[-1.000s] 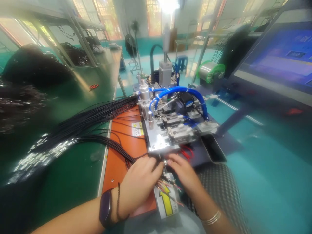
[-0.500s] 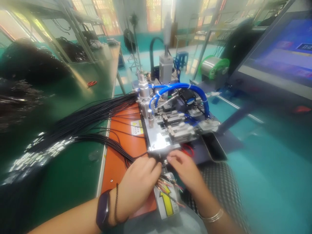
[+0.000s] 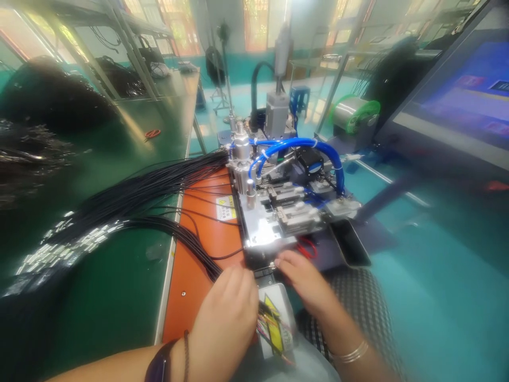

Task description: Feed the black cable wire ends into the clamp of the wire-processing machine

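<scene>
My left hand (image 3: 230,313) is closed around a bundle of black cables (image 3: 201,254), which comes in over the orange machine top. Stripped ends with thin coloured wires (image 3: 273,324) stick out past the hand, above a white plate with a yellow arrow (image 3: 267,347). Thumb and fingertips together, my right hand (image 3: 300,273) is at the front edge of the metal machine fixture (image 3: 262,228). A small shiny piece shows at its fingertips; its kind is too small to make out.
Blue air tubes (image 3: 304,142) arch over the fixture. A dark tray (image 3: 350,244) sits to its right. More black cables (image 3: 135,193) trail over the green table (image 3: 115,302) at left. A wire spool (image 3: 355,115) and a screen (image 3: 469,101) stand at right.
My left hand has drawn slightly down and back with the cable bundle, and the wire ends moved with it. My right hand has stayed near the fixture's front edge. The view has shifted slightly.
</scene>
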A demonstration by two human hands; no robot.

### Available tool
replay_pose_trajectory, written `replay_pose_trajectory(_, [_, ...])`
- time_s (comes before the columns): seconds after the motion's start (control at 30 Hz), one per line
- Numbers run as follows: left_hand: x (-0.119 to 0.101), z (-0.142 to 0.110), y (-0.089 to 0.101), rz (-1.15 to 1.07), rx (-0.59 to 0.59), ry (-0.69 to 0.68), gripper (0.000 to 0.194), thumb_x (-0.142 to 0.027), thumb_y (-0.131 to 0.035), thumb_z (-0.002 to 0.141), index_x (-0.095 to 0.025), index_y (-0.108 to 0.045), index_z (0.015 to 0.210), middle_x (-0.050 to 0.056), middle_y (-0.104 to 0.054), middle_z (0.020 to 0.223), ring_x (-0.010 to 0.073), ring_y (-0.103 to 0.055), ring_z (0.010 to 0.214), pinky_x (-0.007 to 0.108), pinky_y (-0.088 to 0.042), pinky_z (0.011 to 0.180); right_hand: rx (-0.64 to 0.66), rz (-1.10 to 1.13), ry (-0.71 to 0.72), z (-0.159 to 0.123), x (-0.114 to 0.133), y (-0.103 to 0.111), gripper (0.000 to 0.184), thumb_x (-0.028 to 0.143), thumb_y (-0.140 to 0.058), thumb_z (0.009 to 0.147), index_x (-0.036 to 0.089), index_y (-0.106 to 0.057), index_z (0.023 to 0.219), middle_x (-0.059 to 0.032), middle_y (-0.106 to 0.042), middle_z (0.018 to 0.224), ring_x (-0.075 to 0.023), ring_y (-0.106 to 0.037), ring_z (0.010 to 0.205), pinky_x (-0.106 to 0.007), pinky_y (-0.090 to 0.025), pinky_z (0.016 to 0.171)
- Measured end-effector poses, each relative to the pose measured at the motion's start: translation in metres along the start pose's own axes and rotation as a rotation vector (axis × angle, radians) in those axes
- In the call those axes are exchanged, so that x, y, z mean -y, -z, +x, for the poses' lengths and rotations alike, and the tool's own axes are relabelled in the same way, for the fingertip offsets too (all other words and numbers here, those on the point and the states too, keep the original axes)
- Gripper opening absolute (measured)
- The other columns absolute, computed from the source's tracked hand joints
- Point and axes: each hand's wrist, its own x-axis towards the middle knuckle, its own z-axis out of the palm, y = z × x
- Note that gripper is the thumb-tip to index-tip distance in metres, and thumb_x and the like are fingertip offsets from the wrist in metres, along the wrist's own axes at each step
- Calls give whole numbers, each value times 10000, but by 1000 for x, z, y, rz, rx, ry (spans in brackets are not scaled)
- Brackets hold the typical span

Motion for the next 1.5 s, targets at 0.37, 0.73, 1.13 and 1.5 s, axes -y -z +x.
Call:
replay_pose_trajectory(0.37, [7, 6, 9, -112, 107, 1, 255, -112, -560, 708, -143, -574, 961, 62, -561, 799, 244, -524, 694, 392, -473, 606, 388, -633, 710, -42, 21, 24, 357, 92, -516, 851, 316, -627, 1106, -39, -612, 989, -186, -530, 922, -314, -438, 817])
replay_pose_trajectory(0.73, [32, 11, 1, -329, 23, 87, 276, 1, -446, 756, -163, -516, 967, 62, -584, 907, 211, -536, 815, 370, -460, 745, 153, -415, 779, -29, 3, 10, 205, 178, -563, 879, 258, -615, 1060, -48, -660, 957, -196, -557, 919, -347, -460, 839])
replay_pose_trajectory(1.13, [39, 12, 7, -143, -194, -36, 189, -13, -425, 795, -166, -535, 807, 32, -537, 720, 207, -478, 637, 347, -411, 575, 231, -507, 775, -29, 12, 5, 266, 198, -538, 884, 242, -579, 1143, -57, -637, 1038, -201, -521, 961, -340, -430, 862])
replay_pose_trajectory(1.5, [35, 8, -6, -198, -238, -39, 140, -40, -459, 799, -162, -524, 775, 54, -559, 745, 225, -501, 694, 361, -410, 622, -39, -294, 583, -22, 6, -1, 134, 92, -598, 810, 218, -636, 839, -26, -631, 856, -178, -572, 854, -293, -461, 761])
